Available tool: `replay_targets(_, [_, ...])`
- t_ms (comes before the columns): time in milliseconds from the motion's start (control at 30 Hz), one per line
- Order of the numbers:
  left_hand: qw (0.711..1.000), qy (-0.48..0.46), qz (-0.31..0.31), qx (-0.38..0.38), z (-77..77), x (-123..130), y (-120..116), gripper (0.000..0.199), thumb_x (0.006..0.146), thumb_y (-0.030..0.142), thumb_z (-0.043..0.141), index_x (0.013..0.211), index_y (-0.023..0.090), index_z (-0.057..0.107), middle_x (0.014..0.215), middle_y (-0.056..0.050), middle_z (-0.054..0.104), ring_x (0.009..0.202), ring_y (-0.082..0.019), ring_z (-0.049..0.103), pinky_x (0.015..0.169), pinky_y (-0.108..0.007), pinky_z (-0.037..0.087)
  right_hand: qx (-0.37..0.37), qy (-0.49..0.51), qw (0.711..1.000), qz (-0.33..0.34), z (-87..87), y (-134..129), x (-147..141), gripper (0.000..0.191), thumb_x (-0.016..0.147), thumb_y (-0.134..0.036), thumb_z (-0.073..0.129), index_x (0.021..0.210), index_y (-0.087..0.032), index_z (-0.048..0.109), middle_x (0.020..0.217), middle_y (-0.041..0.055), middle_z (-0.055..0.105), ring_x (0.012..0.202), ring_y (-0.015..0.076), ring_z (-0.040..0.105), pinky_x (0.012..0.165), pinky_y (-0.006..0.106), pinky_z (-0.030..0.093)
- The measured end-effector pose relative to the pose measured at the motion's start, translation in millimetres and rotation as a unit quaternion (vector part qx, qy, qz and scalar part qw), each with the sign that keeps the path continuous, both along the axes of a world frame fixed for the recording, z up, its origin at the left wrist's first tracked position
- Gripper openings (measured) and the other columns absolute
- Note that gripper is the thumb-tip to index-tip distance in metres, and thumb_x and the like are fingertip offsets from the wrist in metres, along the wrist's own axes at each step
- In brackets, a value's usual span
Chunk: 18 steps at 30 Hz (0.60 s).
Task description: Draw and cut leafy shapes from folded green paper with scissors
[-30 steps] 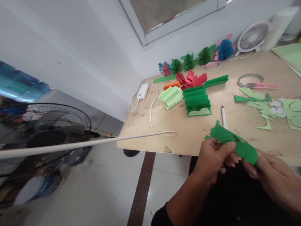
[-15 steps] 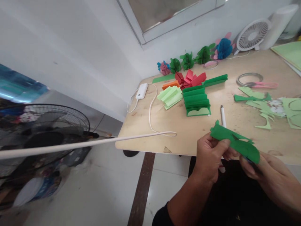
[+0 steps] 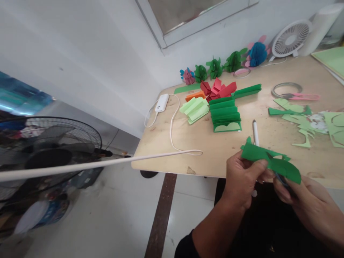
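Observation:
My left hand point(image 3: 243, 179) pinches a folded piece of dark green paper point(image 3: 286, 168) above the table's front edge, thumb on top. In my right hand point(image 3: 303, 195) are scissors point(image 3: 281, 180), mostly hidden under the paper; a dark blade tip shows through a slit in it. The paper's rounded right end curls over the right fingers. Just beyond the paper lies a white pen point(image 3: 255, 133) with a dark tip. A pleated dark green paper stack point(image 3: 225, 114) with a pale scalloped piece on its front rests farther left.
Light green scraps point(image 3: 299, 123) lie at right, near pink-handled snips point(image 3: 303, 96) and a roll of tape point(image 3: 287, 89). Red folded papers point(image 3: 217, 89) and paper figures point(image 3: 215, 68) are behind. A white cable point(image 3: 172, 134) crosses the left side; a small fan point(image 3: 291, 38) stands at back.
The green paper and both hands have shifted slightly right in view. The slit in the paper looks a little wider around the scissor blade.

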<state>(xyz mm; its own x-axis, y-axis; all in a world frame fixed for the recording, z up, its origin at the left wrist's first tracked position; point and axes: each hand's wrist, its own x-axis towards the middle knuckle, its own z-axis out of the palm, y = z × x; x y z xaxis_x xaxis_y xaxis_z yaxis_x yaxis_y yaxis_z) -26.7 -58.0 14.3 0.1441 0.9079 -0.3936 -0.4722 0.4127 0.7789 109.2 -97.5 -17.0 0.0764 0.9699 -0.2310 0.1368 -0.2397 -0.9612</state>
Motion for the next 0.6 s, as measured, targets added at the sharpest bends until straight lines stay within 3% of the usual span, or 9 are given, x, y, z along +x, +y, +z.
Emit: replay_targets(600, [0.999, -0.007, 0.051, -0.003, 4.4, 8.2, -0.9, 0.02, 0.063, 0.029, 0.073, 0.063, 0.016, 0.057, 0.049, 0.002, 0.055, 0.043, -0.007, 0.045, 0.046, -0.02, 0.034, 0.0, 0.035, 0.999, 0.006, -3.3, -1.8, -1.2, 0.059, 0.082, -0.073, 0.056, 0.048, -0.025, 0.051, 0.05, -0.0008, 0.044, 0.047, 0.0152, 0.039, 0.044, 0.03, 0.034])
